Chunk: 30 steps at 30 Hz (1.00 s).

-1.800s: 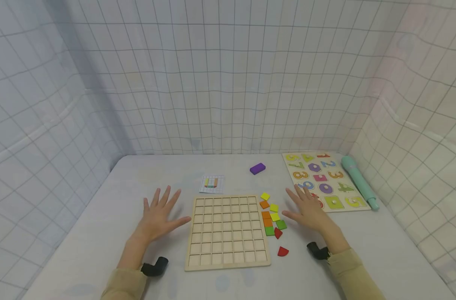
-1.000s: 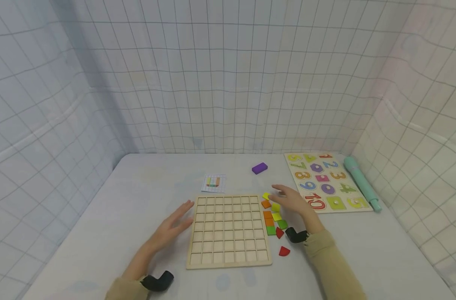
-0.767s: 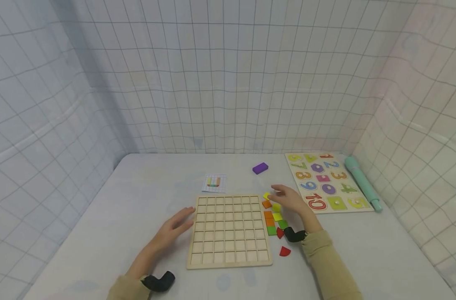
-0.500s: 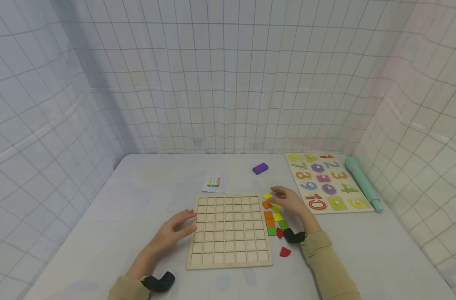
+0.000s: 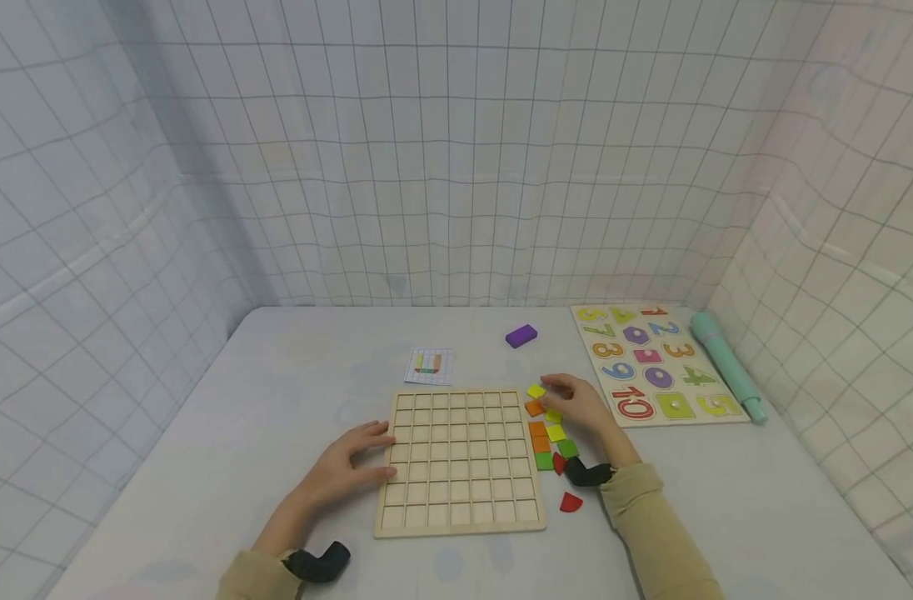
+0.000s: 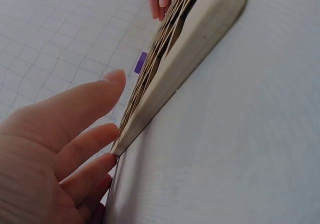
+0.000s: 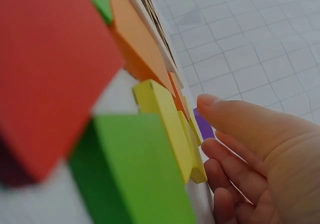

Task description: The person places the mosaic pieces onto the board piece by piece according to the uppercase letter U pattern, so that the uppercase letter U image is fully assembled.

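A wooden grid board (image 5: pixel 460 531) lies flat in the middle of the table. My left hand (image 5: pixel 338 468) is at its left rim, fingertips touching the edge; the left wrist view shows the thumb (image 6: pixel 107 92) held apart above the rim. Along the board's right side lie yellow tiles (image 5: pixel 556 433), orange tiles (image 5: pixel 539 437), green tiles (image 5: pixel 544 462) and red quarter-circle pieces (image 5: pixel 571 502). Beside the upper yellow and orange ones hovers my right hand (image 5: pixel 582 407), fingers loosely bent. In the right wrist view, its thumb and fingertips hold nothing, close to a yellow tile (image 7: pixel 170 129).
Behind the board lie a small pattern card (image 5: pixel 430 367) and a purple block (image 5: pixel 521 337). A number puzzle board (image 5: pixel 700 408) sits at the back right, with a teal tube-shaped object (image 5: pixel 726 367) alongside. Grid-patterned cloth walls (image 5: pixel 456 208) surround the table's back and sides.
Both hands have left their spread-finger pose. My left hand has moved in to the board's left rim. The right one has shifted left to the tiles, its fingers now more bent.
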Each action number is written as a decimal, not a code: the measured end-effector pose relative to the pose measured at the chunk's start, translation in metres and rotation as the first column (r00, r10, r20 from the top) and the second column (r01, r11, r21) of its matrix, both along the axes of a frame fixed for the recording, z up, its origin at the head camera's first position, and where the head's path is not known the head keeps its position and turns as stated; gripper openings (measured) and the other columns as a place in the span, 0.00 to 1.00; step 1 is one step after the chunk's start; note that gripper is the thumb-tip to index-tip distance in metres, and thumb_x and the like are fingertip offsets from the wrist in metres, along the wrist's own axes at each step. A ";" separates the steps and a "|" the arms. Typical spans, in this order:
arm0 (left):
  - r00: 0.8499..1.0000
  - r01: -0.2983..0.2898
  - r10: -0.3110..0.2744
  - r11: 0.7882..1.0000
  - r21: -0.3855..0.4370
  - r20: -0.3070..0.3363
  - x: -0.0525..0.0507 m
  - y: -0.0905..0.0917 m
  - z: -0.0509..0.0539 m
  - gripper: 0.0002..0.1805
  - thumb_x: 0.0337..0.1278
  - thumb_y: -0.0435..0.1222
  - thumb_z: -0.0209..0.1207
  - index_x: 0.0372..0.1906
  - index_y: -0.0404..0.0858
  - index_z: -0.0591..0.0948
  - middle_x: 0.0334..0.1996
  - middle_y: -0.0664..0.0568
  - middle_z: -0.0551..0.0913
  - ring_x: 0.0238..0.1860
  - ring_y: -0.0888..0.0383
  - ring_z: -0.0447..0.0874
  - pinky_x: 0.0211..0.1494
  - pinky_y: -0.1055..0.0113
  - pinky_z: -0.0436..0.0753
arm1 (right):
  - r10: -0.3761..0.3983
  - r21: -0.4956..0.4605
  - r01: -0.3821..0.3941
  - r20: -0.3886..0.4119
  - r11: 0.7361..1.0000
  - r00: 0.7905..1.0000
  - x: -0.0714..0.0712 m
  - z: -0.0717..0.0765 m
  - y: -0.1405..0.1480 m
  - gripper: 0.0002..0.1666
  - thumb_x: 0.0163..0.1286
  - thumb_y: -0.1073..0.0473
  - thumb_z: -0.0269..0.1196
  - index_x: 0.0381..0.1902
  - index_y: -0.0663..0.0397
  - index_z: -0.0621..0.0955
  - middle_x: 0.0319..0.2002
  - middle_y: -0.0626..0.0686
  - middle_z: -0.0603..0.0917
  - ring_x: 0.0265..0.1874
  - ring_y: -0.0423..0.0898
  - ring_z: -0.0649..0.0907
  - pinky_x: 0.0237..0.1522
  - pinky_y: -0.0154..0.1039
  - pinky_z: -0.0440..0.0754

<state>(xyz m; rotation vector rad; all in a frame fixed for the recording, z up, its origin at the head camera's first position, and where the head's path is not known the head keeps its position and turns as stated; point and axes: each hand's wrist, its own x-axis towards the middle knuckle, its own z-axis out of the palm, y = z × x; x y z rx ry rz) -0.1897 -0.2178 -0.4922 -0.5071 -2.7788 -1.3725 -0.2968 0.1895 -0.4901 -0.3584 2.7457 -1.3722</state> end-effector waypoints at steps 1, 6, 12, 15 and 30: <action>1.000 0.004 -0.004 1.000 0.002 0.000 0.000 0.000 0.000 0.29 0.44 0.49 0.69 0.54 0.43 0.81 0.65 0.49 0.69 0.69 0.44 0.57 0.67 0.42 0.55 | -0.003 0.001 0.003 0.002 1.000 1.000 0.000 -0.001 0.000 0.29 0.61 0.50 0.67 0.58 0.56 0.77 0.55 0.56 0.78 0.55 0.54 0.75 0.58 0.51 0.71; 0.999 0.026 -0.026 1.000 -0.002 -0.024 0.000 -0.001 -0.002 0.29 0.43 0.49 0.70 0.54 0.42 0.81 0.65 0.47 0.69 0.68 0.42 0.57 0.67 0.41 0.56 | -0.020 0.006 0.019 0.015 1.000 1.000 0.001 -0.002 -0.001 0.29 0.61 0.49 0.67 0.57 0.54 0.77 0.55 0.55 0.78 0.56 0.54 0.74 0.59 0.51 0.70; 0.999 0.032 -0.033 0.999 -0.008 -0.039 -0.001 -0.002 -0.002 0.30 0.42 0.48 0.71 0.54 0.41 0.81 0.64 0.46 0.69 0.68 0.42 0.57 0.67 0.40 0.56 | -0.044 0.034 0.044 -0.004 0.998 0.999 0.001 -0.005 -0.001 0.27 0.61 0.49 0.67 0.56 0.53 0.78 0.54 0.55 0.79 0.52 0.52 0.76 0.57 0.50 0.72; 0.998 0.037 -0.038 0.999 -0.016 -0.045 -0.001 -0.002 -0.003 0.30 0.42 0.49 0.71 0.53 0.41 0.81 0.64 0.46 0.69 0.68 0.41 0.58 0.67 0.40 0.56 | -0.056 0.051 0.057 -0.015 0.997 0.998 0.002 -0.005 -0.001 0.26 0.62 0.50 0.66 0.56 0.53 0.79 0.52 0.55 0.79 0.48 0.51 0.76 0.54 0.49 0.73; 0.994 0.059 -0.062 0.998 -0.035 -0.086 -0.001 -0.003 -0.004 0.29 0.43 0.48 0.70 0.53 0.40 0.81 0.64 0.45 0.70 0.67 0.42 0.59 0.66 0.40 0.58 | -0.061 0.088 0.069 -0.090 0.994 0.994 0.002 -0.007 -0.003 0.22 0.63 0.51 0.66 0.53 0.53 0.80 0.51 0.55 0.80 0.49 0.52 0.77 0.54 0.50 0.73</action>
